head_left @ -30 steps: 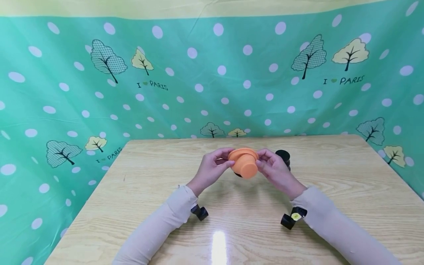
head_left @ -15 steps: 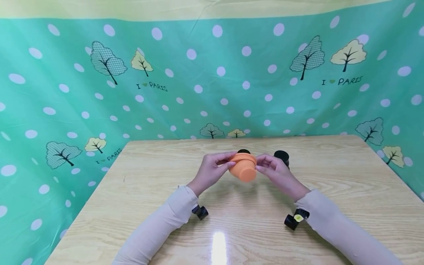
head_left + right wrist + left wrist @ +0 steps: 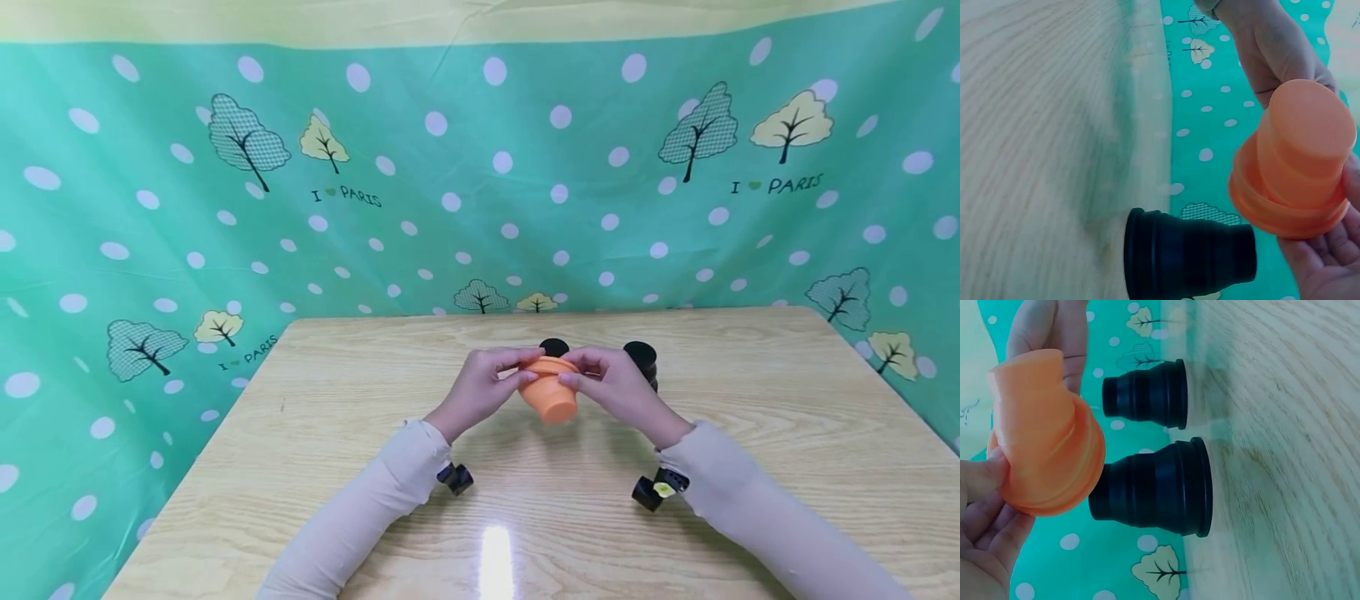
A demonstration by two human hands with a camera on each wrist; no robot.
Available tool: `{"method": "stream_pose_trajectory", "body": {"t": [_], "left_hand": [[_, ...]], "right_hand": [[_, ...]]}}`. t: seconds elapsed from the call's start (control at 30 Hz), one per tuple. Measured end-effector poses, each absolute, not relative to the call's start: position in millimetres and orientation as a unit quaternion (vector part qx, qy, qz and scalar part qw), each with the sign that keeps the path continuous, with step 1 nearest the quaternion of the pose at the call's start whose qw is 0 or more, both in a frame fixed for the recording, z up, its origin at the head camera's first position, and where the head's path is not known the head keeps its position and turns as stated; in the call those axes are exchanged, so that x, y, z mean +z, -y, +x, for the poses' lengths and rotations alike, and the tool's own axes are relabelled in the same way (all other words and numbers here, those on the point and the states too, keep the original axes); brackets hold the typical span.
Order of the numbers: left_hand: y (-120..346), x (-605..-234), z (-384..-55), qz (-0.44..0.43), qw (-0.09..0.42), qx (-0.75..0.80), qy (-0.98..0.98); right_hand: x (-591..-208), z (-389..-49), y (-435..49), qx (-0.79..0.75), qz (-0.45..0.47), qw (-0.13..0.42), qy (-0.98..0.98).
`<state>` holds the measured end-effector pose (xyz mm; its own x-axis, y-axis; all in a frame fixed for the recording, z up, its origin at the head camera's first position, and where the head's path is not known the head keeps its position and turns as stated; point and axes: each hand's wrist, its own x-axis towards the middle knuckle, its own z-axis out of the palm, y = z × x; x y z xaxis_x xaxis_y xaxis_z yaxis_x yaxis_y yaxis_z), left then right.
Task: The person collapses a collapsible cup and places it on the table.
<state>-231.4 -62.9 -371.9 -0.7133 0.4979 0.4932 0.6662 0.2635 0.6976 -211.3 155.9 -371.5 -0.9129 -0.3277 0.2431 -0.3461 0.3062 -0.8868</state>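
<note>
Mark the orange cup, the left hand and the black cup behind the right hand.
Orange cup [image 3: 1041, 434]: left wrist view, side wall.
Left hand [image 3: 480, 387]: head view, between wrist and fingers.
Black cup [image 3: 640, 354]: head view, narrow top end.

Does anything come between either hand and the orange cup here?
Nothing visible does: the left hand and right hand both hold the orange cup directly. One black cup stands beyond it, another black cup beyond the right hand.

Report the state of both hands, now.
Left hand: pinching the orange cup near its rim.
Right hand: pinching the same cup from the opposite side.
</note>
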Motion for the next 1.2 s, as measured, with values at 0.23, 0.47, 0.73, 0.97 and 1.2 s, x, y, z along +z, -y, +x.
{"method": "stream_pose_trajectory", "body": {"t": [0.23,0.47,0.73,0.97,1.2], "left_hand": [[70,-371,-236,-0.337,0.015,-0.563,0.755],[76,-371,-237,-0.337,-0.055,-0.583,0.737],[73,-374,-237,-0.345,-0.031,-0.590,0.730],[68,-376,-235,-0.338,0.012,-0.570,0.749],[66,-377,-236,-0.336,0.044,-0.542,0.769]], "right_hand": [[-374,-212,-160,0.586,0.211,0.013,0.782],[-373,-211,-164,0.639,0.198,-0.007,0.743],[-376,-213,-162,0.664,0.174,-0.025,0.727],[-377,-214,-162,0.675,0.168,-0.026,0.718],[-377,-214,-160,0.686,0.164,-0.032,0.708]]}}
